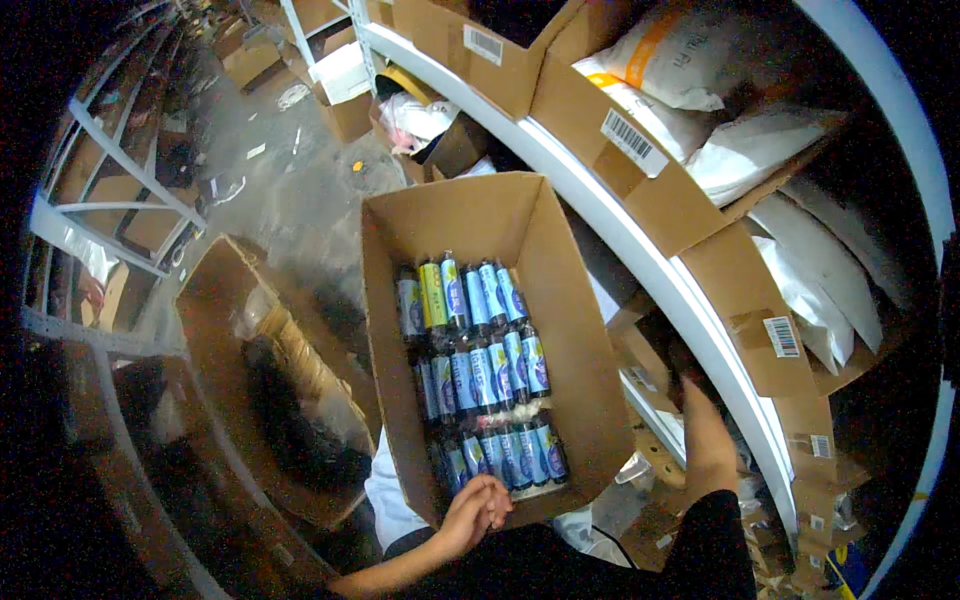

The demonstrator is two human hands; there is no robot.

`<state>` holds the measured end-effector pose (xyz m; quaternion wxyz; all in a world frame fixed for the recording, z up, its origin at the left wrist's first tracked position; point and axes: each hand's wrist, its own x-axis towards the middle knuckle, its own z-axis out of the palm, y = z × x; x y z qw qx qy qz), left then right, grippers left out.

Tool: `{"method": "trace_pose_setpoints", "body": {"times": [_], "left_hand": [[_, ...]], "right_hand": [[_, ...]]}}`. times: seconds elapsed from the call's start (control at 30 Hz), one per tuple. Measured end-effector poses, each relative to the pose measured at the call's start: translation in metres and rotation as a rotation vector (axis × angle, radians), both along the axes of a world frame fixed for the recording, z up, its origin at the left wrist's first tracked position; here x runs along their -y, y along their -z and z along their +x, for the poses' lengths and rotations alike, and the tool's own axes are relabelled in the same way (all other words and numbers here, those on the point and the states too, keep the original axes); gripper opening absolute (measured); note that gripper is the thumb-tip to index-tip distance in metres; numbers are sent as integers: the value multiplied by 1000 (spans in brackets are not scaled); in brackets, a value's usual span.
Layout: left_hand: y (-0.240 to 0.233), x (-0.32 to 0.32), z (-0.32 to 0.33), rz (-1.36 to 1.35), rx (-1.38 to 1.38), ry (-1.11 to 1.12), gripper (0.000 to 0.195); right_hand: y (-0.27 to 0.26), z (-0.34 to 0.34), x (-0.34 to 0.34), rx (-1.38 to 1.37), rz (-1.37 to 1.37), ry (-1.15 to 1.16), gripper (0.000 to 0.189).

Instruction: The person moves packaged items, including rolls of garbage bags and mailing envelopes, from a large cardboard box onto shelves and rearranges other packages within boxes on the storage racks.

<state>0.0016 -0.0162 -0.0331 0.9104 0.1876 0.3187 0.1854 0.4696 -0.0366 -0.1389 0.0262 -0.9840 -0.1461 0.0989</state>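
Observation:
An open cardboard box [577, 360] lies right before me, with rows of dark cylindrical packs in it, most with blue printed labels [480, 375] and one with a yellow-green label [433, 294]. My left hand [478, 510] is at the box's near edge, its fingers bent over or beside the rim; whether it grips the cardboard is unclear. My right forearm reaches toward the shelf at the right, and the hand itself is hidden or lost in shadow there.
At the right, a white metal shelf [600, 202] holds cardboard bins with white bags [750, 150]. Left of my box stands another open carton [225, 292] with plastic-wrapped contents. More racks [112, 150] line the far left. Cartons and scraps lie on the floor.

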Motion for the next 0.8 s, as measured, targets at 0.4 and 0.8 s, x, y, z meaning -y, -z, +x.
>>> {"method": "trace_pose_setpoints", "body": {"times": [0.4,0.8], "left_hand": [[-18,-2,1,-31,-38,25,20],[-24,-2,6,318,-22,180,24]], "right_hand": [[0,-10,10,-37,66,-46,54],[-68,-104,48,-297,601,-17,35]]}}
